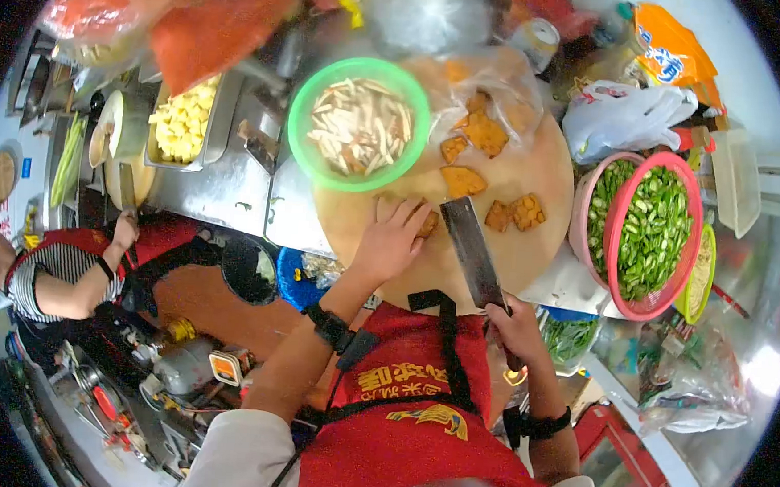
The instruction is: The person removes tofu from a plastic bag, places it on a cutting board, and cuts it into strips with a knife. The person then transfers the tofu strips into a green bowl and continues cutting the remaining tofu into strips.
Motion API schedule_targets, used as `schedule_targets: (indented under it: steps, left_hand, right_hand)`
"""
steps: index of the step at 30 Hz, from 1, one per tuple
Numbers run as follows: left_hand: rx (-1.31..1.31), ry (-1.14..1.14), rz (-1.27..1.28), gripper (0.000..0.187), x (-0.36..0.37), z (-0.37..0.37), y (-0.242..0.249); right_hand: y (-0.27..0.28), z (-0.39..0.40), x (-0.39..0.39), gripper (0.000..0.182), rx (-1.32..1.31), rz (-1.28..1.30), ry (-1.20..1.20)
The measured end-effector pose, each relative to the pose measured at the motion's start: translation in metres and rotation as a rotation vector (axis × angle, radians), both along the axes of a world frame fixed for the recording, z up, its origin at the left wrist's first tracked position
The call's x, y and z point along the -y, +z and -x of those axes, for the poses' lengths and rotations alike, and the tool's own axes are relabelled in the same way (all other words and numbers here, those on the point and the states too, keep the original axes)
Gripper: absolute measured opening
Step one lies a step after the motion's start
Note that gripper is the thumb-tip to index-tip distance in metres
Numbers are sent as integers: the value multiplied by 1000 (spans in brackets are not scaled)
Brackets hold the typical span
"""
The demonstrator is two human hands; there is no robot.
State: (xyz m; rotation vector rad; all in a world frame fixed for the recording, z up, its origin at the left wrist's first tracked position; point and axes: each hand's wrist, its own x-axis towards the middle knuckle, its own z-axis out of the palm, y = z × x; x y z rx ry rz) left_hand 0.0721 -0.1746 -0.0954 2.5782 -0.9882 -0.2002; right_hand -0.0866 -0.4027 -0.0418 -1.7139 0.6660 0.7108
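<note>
My right hand is closed around the handle of a cleaver. Its broad dark blade points up and left across the round cutting board. On the board, my left hand presses its bent fingers on a golden-brown fried piece, which they partly cover. The blade is just right of that piece, apart from my fingers. Similar brown pieces lie beyond it: a larger slab and cut chunks right of the blade. More brown pieces lie in and by a clear plastic bag.
A green basket of pale strips sits on the board's far left. Pink baskets with cut green peppers stand at right. Left is a metal tray of yellow cubes. Further left, a co-worker holds a knife over another board.
</note>
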Motion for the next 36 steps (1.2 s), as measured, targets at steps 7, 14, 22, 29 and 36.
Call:
schedule_targets:
  steps: [7,14,22,29,36]
  left_hand:
    - [-26,289,25,62,1,12,-17]
    - [31,255,9,63,5,16,-7]
    - [94,245,134,58,10,15,-18]
    - [-19,251,283,26,13,11,-5]
    - [30,194,67,22,18,8,-19]
  right_hand:
    - [-7,-18,-8,37,35,45,51]
    - [3,-18,-19,41,51,94,103]
    - [-5,-6,-16,47,52,130,71]
    - [2,-13,-19,49,91,89,78]
    - [-4,-27,-23,51,45,-91,44]
